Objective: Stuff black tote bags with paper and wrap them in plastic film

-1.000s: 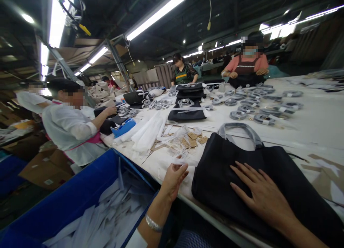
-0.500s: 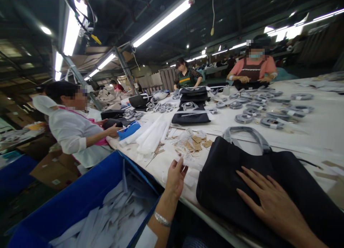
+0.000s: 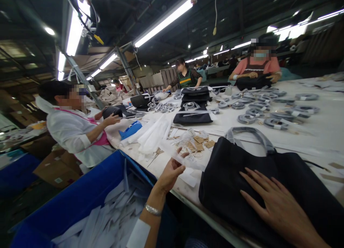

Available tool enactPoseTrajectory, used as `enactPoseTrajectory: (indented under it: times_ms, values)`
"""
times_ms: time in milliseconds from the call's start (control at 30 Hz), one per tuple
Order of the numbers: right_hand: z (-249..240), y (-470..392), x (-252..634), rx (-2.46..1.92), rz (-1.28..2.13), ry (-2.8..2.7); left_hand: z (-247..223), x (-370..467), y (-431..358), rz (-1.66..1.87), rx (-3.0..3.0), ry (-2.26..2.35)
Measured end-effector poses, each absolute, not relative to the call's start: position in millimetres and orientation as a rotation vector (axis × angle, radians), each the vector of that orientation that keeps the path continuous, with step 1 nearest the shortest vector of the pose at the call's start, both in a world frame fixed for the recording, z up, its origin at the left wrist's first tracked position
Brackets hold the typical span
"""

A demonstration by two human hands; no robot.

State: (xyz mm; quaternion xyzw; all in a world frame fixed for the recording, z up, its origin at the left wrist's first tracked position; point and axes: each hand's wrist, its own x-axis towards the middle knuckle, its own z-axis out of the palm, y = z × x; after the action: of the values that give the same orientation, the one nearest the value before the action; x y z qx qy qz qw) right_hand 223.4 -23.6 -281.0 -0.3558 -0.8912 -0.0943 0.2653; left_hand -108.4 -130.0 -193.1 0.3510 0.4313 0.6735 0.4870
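Note:
A black handbag lies on the near side of the table, its handle sheathed in clear grey wrapping and standing up. My right hand rests flat on the bag's front with the fingers spread. To the left of the bag, my left hand is at the table edge, thumb and fingers curled around a translucent white strip. Brown paper tags with strings lie just beyond that hand, among scraps of clear film.
A blue bin full of translucent strips stands at lower left. Stacked black bags and many coiled, wrapped handles cover the white table. One co-worker stands at left beside a blue piece; two others work across the table.
My left hand has moved slightly left and lifted the translucent strip, which now shows across its fingers. My right hand stays on the bag. The left co-worker's hand has left the blue piece.

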Motion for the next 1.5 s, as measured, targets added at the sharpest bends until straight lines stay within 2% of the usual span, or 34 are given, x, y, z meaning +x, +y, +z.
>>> enactPoseTrajectory:
  times_ms: [133, 400, 767, 1100, 1300, 1500]
  values:
    - [-280.9, -23.6, 223.7, -0.957, -0.282, -2.411, -196.2, -124.7, -125.2, 1.632, 0.924, 0.951]
    - [-280.5, -23.7, 222.6, -0.964, -0.272, -2.419, -204.7, -136.7, -113.4, 1.701, 0.983, 1.214]
    - [-282.5, -23.4, 224.3, -0.957, -0.283, -2.410, -198.3, -152.2, -102.3, 1.548, 1.051, 0.861]
    - [-284.4, -22.7, 225.5, -0.961, -0.270, -2.420, -179.4, -147.2, -95.2, 1.462, 1.117, 1.282]
    - [-283.5, -23.1, 225.7, -0.959, -0.273, -2.432, -180.7, -152.8, -106.5, 1.691, 0.919, 1.448]
    - [-284.3, -22.8, 224.8, -0.962, -0.272, -2.428, -186.8, -169.4, -118.1, 1.820, 0.611, 1.289]
